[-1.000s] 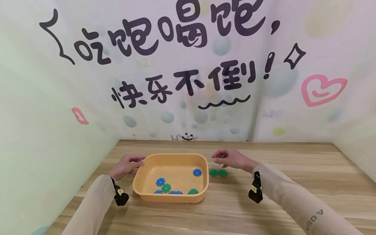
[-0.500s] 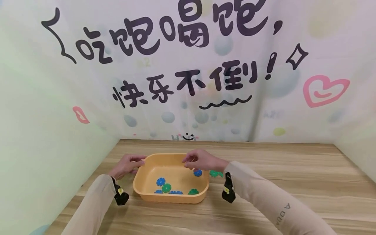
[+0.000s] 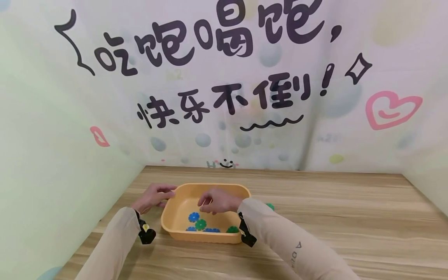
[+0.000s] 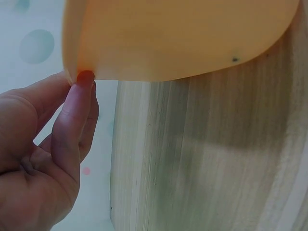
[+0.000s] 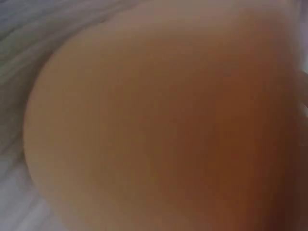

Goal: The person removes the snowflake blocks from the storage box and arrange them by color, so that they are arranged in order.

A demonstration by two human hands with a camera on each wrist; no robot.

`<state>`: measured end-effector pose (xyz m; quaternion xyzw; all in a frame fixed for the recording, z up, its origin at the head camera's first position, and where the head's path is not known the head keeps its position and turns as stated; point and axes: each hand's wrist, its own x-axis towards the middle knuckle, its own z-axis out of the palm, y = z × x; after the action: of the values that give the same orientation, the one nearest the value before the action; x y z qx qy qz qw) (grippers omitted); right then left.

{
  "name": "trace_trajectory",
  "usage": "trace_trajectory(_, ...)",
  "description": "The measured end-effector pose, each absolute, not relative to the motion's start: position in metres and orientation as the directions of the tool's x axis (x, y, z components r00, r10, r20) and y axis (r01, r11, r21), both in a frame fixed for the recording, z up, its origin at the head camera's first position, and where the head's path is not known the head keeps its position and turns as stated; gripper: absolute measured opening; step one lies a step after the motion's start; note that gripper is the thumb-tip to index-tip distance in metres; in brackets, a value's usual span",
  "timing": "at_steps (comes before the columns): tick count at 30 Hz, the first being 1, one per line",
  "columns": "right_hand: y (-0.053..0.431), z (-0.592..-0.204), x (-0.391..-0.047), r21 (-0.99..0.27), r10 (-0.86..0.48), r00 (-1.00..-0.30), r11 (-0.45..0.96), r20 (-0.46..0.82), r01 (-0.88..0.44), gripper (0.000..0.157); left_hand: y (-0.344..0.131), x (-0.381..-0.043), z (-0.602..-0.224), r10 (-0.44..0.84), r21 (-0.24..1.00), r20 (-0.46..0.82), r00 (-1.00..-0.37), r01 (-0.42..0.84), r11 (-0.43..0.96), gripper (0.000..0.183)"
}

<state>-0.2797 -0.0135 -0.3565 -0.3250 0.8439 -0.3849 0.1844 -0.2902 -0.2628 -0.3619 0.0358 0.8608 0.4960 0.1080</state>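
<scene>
Wooden table [image 3: 332,225] beneath, left fingers [image 4: 67,122] pinch the yellow tub [image 3: 203,237]; right fingers [image 3: 207,207] curl above it, grip unclear.

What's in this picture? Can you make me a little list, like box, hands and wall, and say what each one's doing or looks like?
Box: yellow-orange, on the table
Left hand: pinches the box's rim
Right hand: over or in the box, fingers bent; can't tell if it holds anything
Inside: blue discs and green discs
Outside: something green, partly hidden by the right sleeve
Wall: black writing
</scene>
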Motion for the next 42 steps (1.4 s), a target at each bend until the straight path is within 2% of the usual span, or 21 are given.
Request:
trace_trajectory(4, -0.018, -0.366, -0.279, -0.731, -0.696, -0.715, 0.523, -0.069, -0.438, 0.014, -0.261, -0.291, -0.362, 0.153, 0.854, -0.157, -0.976, -0.056, 0.517, 0.04)
trace_trajectory(14, -0.026, -0.382, -0.271, -0.716, -0.681, -0.72, 0.57, -0.137, -0.403, 0.015, -0.26, -0.292, -0.362, 0.145, 0.856, -0.158, -0.977, -0.062, 0.513, 0.039)
trace_trajectory(31, -0.03, -0.385, -0.268, -0.662, -0.702, -0.693, 0.6, -0.165, -0.45, 0.017, -0.262, -0.29, -0.36, 0.151, 0.863, -0.156, -0.976, -0.06, 0.502, 0.039)
trace_trajectory(42, -0.026, -0.387, -0.274, -0.727, -0.706, -0.69, 0.558, -0.163, -0.4, 0.01, -0.262, -0.291, -0.363, 0.12, 0.848, -0.169, -0.978, -0.082, 0.524, 0.04)
